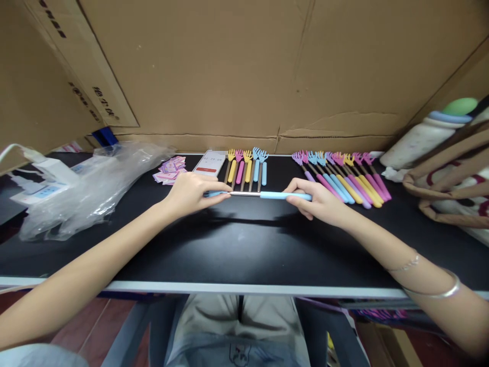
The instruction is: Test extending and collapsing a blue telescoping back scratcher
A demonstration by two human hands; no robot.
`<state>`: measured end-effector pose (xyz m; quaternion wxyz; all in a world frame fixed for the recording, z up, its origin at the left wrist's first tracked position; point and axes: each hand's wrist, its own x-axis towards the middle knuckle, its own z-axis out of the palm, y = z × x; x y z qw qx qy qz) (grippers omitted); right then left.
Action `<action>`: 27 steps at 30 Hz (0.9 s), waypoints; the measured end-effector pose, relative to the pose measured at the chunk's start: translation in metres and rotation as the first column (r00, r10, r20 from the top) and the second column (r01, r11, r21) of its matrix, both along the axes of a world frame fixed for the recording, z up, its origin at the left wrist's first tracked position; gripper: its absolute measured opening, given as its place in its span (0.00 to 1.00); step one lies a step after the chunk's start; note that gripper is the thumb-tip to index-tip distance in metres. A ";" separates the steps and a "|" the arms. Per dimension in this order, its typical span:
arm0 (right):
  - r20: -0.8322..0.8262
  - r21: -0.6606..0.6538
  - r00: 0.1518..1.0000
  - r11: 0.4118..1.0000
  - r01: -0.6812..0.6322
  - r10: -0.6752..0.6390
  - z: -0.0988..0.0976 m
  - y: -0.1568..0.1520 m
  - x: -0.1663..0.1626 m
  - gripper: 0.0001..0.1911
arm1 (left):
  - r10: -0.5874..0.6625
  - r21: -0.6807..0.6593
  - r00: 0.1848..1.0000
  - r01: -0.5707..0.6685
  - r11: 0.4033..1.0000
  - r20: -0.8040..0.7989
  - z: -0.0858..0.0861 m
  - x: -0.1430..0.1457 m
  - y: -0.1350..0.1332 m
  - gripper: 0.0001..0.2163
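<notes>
Blue scratcher (280, 195) mid-frame, held level over the desk (237, 255). I've got the left hand (193, 191) pinching its claw end, right hand (317, 201) wrapped on the handle, bare metal rod showing between. Left batch (240, 172), five scratchers, sits upper centre; right batch (341, 188), bigger and fanned, upper right. I'd judge it partway: one piece in work, two batches laid apart. Which is done and which is left, I can't tell. Phone (210, 164) and packets (170, 169) upper left of centre.

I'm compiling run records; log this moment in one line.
left hand: holds head end | right hand: holds blue handle | back scratcher: held above table
</notes>
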<state>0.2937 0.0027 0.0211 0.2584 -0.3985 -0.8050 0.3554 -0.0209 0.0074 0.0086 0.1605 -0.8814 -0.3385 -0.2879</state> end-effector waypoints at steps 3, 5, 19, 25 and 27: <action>-0.040 -0.112 0.999 0.994 -0.010 0.005 -0.002 -0.001 -0.001 0.16 | -0.009 0.027 1.000 0.010 1.000 -0.007 0.001 0.001 -0.001 0.12; -0.051 -0.167 0.999 0.986 -0.012 0.004 -0.003 0.000 0.000 0.16 | -0.014 0.045 1.000 0.015 0.999 -0.009 0.001 0.002 -0.002 0.12; -0.324 -0.553 0.945 0.801 -0.228 0.045 -0.009 0.001 -0.002 0.16 | 0.070 0.214 0.992 -0.046 0.976 -0.104 -0.001 0.012 -0.013 0.13; -0.348 -0.583 0.937 0.776 -0.241 0.030 -0.009 0.000 -0.005 0.16 | 0.068 0.255 0.992 -0.040 0.966 -0.103 -0.001 0.014 -0.014 0.13; -0.324 -0.568 0.946 0.798 -0.202 0.008 -0.008 -0.001 -0.005 0.17 | 0.061 0.233 0.994 -0.039 0.972 -0.086 -0.002 0.015 -0.014 0.13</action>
